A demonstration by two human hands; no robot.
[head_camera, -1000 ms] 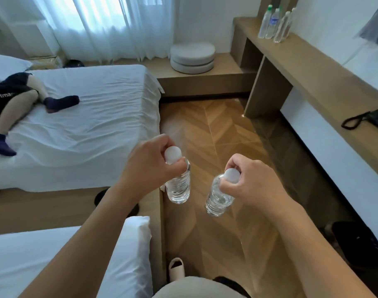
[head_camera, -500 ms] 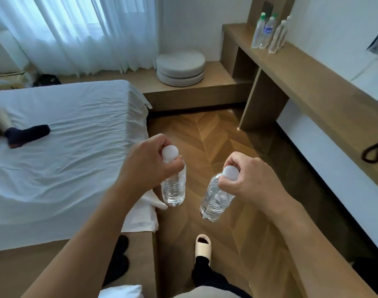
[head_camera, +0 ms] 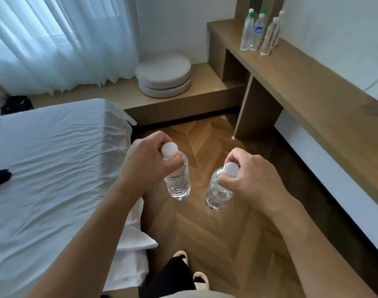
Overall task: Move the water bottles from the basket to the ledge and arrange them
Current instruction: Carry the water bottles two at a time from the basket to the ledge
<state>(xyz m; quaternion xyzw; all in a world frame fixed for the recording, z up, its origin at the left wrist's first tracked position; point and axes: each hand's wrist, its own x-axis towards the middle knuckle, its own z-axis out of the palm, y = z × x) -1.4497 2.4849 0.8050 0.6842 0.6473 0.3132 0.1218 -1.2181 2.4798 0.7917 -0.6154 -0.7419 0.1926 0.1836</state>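
My left hand (head_camera: 145, 162) and right hand (head_camera: 251, 179) each grip a clear bottle by its neck, both hanging over the floor; roughly five bottles (head_camera: 259, 32) cluster at the ledge's (head_camera: 308, 87) far end

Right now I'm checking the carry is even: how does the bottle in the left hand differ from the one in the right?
The left-hand bottle hangs close to upright; the right-hand bottle tilts, its base swung toward the left. The left hand holds its bottle slightly higher in the picture than the right hand holds its own. Shared: both are clear, label-free, white-capped, held by the neck over the floor, not yet on the ledge.
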